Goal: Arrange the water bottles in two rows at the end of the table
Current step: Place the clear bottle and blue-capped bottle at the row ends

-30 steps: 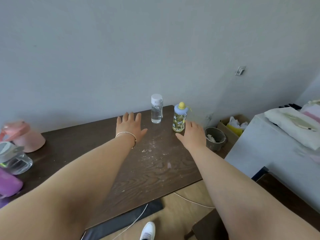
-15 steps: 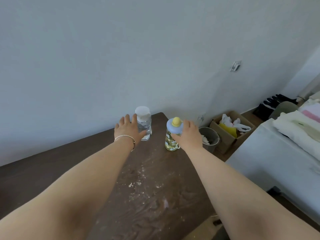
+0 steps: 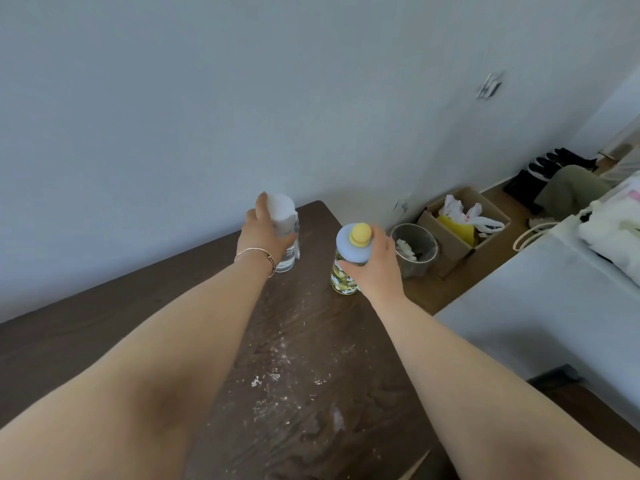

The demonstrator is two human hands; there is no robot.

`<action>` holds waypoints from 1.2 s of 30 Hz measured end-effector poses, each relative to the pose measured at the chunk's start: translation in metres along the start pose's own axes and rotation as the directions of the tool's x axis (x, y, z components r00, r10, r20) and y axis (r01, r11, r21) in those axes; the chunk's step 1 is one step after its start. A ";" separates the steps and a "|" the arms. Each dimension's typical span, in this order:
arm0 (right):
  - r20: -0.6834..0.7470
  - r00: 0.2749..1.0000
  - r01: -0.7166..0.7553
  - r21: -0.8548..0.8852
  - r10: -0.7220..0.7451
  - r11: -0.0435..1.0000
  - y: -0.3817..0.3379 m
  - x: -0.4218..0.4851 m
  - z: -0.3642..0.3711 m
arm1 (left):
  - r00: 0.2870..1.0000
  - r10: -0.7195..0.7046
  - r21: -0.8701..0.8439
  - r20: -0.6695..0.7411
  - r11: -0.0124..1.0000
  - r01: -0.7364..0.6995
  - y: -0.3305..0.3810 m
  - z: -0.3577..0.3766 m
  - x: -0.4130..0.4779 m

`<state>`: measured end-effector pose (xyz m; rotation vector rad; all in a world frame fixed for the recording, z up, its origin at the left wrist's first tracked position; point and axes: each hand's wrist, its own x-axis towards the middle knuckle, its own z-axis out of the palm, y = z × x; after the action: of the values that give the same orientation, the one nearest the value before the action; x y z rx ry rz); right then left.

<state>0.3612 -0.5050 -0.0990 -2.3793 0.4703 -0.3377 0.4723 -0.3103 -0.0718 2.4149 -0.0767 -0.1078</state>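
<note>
Head view: we see both arms stretched toward the far end of the dark wooden table. Our left hand wraps its fingers around the clear bottle, which has a white cap and stands near the table's far corner at about 12 o'clock. Our right hand grasps the patterned bottle just under its blue lid with the yellow knob; it stands by the table's right edge at about 1 o'clock from centre. We cannot tell whether either bottle is lifted or resting. The two bottles are apart, side by side. A thin bracelet circles the left wrist. White specks dot the tabletop between the forearms. On the floor at 2 o'clock sit a grey bin and a cardboard box.
</note>
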 end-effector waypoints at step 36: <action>0.122 0.978 0.144 0.181 -0.168 0.973 -0.086 -0.210 -0.057 | 0.930 -0.194 -0.178 -0.312 0.974 0.143 -0.071 -0.102 -0.312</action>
<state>0.1726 -0.3890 -0.0237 -2.2580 0.1825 -0.2723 0.1736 -0.1639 -0.0253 2.2496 0.2837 0.2043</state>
